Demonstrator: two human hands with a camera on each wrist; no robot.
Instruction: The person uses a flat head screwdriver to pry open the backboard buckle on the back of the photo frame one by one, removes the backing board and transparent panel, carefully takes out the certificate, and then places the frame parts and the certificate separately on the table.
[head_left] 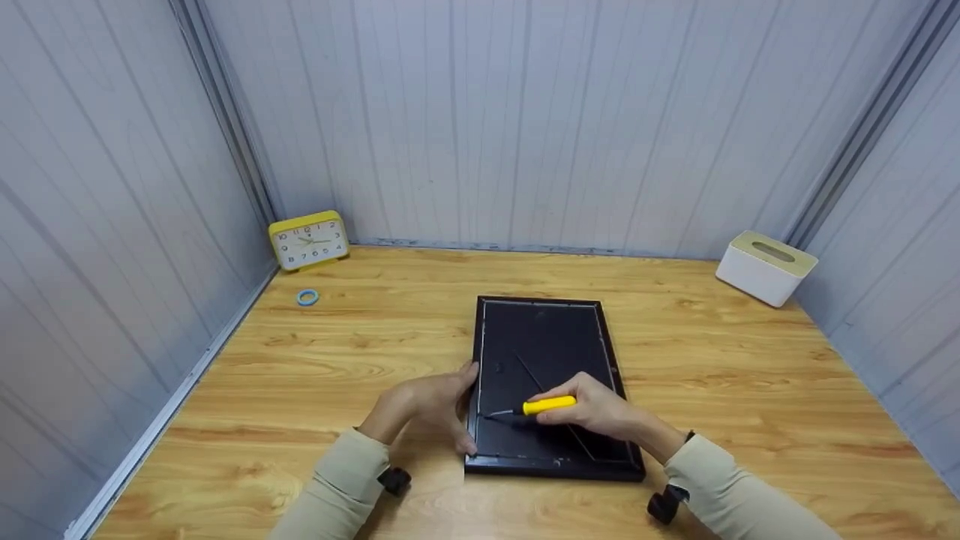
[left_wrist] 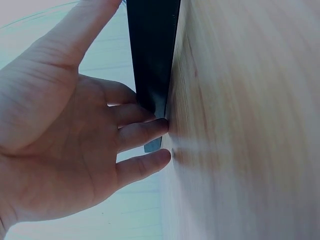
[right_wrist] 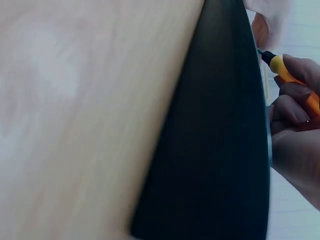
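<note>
A black picture frame (head_left: 541, 337) lies back up on the table, its dark backing set inside a raised border. My right hand (head_left: 596, 405) grips a screwdriver (head_left: 549, 405) by its yellow handle, over the lower part of the backing. The screwdriver's thin metal shaft points left, its tip right at the inner edge of the left border. Along the frame's left side rests my left hand (head_left: 435, 405), thumb near the lower corner. In the left wrist view, its fingers (left_wrist: 142, 134) reach out against the frame's side wall (left_wrist: 152, 55), close to the tabletop.
A yellow alarm clock (head_left: 309, 240) stands at the back left, with a small blue ring (head_left: 307, 297) in front of it. At the back right sits a white tissue box (head_left: 766, 268) with a wood-coloured lid. Panel walls (head_left: 480, 127) enclose the wooden table (head_left: 360, 337) behind and at both sides.
</note>
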